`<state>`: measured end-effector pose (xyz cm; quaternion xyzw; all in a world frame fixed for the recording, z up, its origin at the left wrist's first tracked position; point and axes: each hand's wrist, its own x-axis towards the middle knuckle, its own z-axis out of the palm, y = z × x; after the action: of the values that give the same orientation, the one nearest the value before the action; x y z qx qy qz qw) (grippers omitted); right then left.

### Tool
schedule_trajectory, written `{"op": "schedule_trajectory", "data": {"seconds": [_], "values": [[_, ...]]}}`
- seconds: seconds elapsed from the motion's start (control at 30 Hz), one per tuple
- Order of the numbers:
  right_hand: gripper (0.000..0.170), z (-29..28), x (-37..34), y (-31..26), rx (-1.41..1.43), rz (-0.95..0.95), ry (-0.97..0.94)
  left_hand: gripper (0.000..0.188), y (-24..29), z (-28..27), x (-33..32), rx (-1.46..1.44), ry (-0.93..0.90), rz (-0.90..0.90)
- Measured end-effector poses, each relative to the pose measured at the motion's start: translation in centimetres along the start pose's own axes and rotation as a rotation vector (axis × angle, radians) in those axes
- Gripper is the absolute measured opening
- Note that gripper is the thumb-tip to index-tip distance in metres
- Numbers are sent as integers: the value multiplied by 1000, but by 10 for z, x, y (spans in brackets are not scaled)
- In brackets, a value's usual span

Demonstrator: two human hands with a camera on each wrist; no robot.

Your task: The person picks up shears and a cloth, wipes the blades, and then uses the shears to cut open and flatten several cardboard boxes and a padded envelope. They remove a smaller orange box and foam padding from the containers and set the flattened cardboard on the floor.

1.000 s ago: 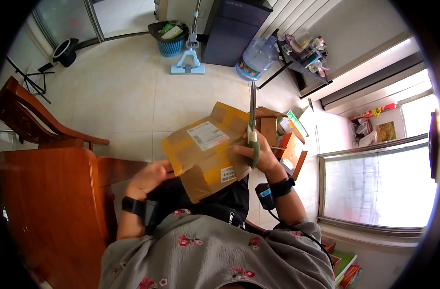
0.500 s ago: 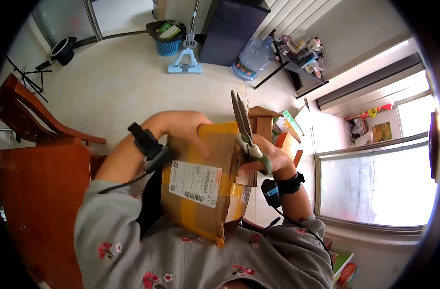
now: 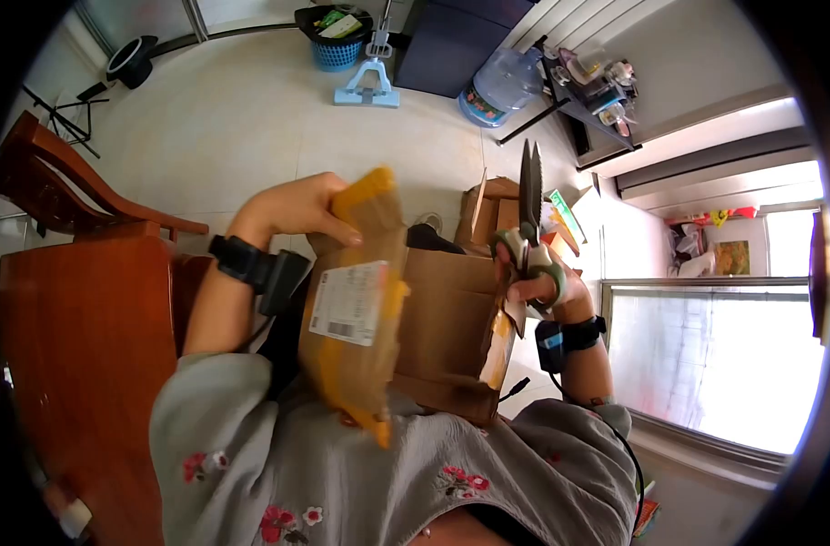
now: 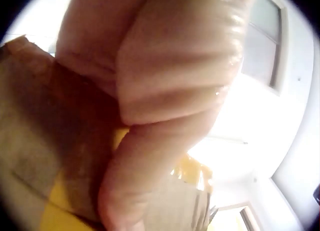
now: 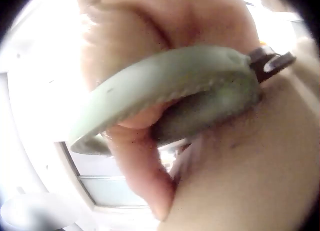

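A taped cardboard box (image 3: 447,309) is held spread over the lap, its bare brown inside showing. My left hand (image 3: 292,209) grips the taped left panel, which carries a white label (image 3: 347,305). The thumb (image 4: 130,176) lies along the cardboard in the left wrist view, and the other fingers are largely hidden behind the panel. In my right hand (image 3: 568,289) are scissors (image 3: 529,200) with blades pointing away from the body, almost together. The thumb of that hand presses on the box's right flap beneath the green scissors handle (image 5: 165,71), around which the hand is seen close up.
Opened boxes (image 3: 497,214) lie on the floor beyond the right hand. A wooden table (image 3: 87,346) and a chair (image 3: 78,182) stand at the left. Farther off are a blue basket (image 3: 335,56), a mop (image 3: 367,95) and a water bottle (image 3: 498,89).
The left hand came from beside the box onto its far side, then moved left with the labelled panel. The box's inside now shows. The scissors stay in the right hand, which moved right.
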<state>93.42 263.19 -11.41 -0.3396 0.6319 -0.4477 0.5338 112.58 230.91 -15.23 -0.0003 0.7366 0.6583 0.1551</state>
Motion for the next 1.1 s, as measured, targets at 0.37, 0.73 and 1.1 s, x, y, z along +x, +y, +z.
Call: {"op": "schedule_trajectory", "data": {"seconds": [0.37, 0.73, 1.1], "values": [[22, -46, 10, -44, -98, -298, 838, 32, 36, -12, -3, -188, 399, 169], [27, 35, 28, -109, -90, -449, 794, 32, 71, 59, -1, -504, 739, 346], [34, 106, 44, -110, 1, -579, 748, 38, 62, 120, -20, -291, 656, 524]]}}
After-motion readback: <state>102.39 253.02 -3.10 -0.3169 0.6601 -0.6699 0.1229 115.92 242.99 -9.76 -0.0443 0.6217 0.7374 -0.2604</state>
